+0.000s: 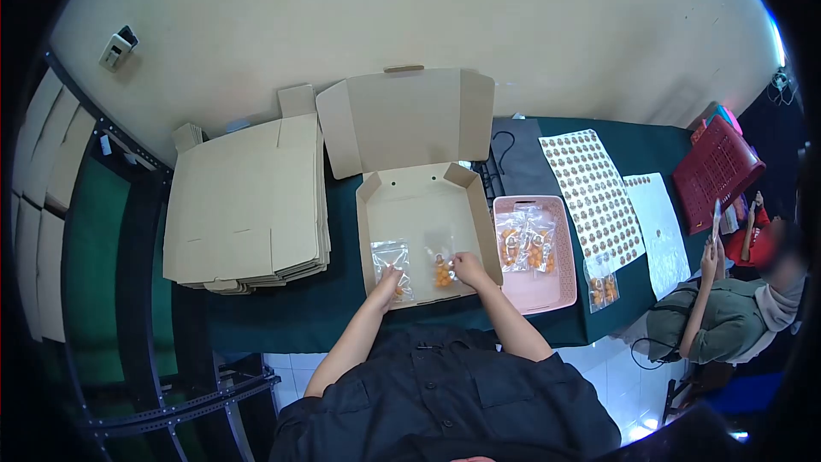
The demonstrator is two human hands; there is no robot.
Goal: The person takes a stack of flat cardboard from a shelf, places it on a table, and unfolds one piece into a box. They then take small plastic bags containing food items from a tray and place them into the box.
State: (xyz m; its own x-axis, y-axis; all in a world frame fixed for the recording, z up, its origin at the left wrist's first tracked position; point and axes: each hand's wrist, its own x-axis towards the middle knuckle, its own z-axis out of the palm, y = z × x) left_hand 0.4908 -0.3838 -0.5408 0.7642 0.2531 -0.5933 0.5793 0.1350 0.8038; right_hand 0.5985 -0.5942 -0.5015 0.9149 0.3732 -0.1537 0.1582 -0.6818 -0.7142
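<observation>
Both forearms reach forward from the body over the near edge of the open box (419, 197), the hands inside it and apart. The left hand (389, 281) points inward near the box's front left corner, its fingers on a clear bag (392, 250) with orange pieces; whether they pinch it or only press it, I cannot tell. The right hand (468, 269) angles in from the box's front right corner, fingers curled at the side of a second clear bag (443, 271) holding orange pieces, though its exact grip is unclear. Both bags lie in the near part of the box, whose low walls flank the hands and whose lid (410, 120) stands raised at its far side. Just beside the box on the right is a pink basket (539, 293) with more filled bags (526, 241); a stack of folded cartons (244, 201) rises on the left. Farther right of the box lie a sheet of round stickers (592, 197), a paler sheet (663, 239) and a small filled packet (602, 291), then a tilted dark red basket (717, 167) and another person (727, 321).
</observation>
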